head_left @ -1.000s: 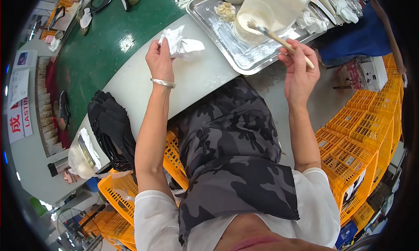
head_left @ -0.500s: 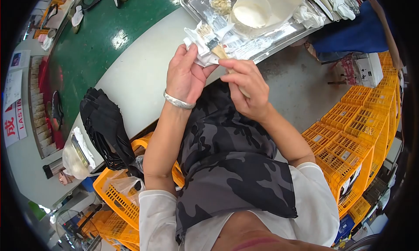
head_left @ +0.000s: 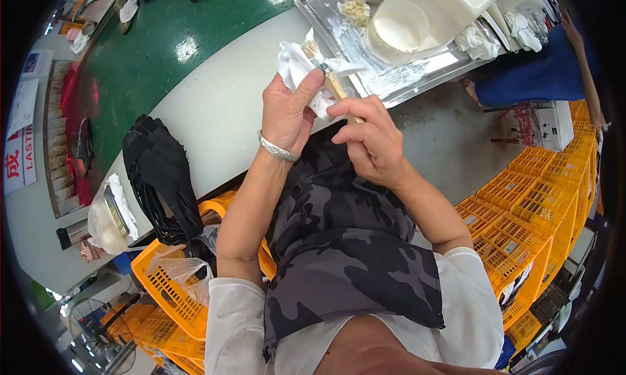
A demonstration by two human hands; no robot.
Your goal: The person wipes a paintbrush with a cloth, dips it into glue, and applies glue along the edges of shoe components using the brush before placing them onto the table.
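My left hand [head_left: 288, 111] is closed around a crumpled white cloth [head_left: 297, 65], its thumb resting by the metal band of a brush. In my right hand [head_left: 370, 137] is the wooden handle of that brush [head_left: 335, 85], gripped between thumb and fingers. The pale bristles point away from me and lie against the cloth. Just beyond the hands is a metal tray [head_left: 398, 101] smeared with white paste. On it stands a whitish container [head_left: 399, 28] with white stuff inside, next to a clump of yellowish sponge-like material [head_left: 354, 12].
A pile of black pieces [head_left: 156, 173] lies on the white table [head_left: 218, 91] to my left. Below it is a yellow crate [head_left: 171, 290] with plastic bags. Stacked yellow crates [head_left: 515, 225] line the right side. Beyond the table runs a green surface [head_left: 215, 16]. Another person's blue clothing [head_left: 528, 72] shows at upper right.
The view has shifted, and the tray now appears further right. My left thumb has moved up to the brush's metal band, and the cloth is gathered closer around the bristles.
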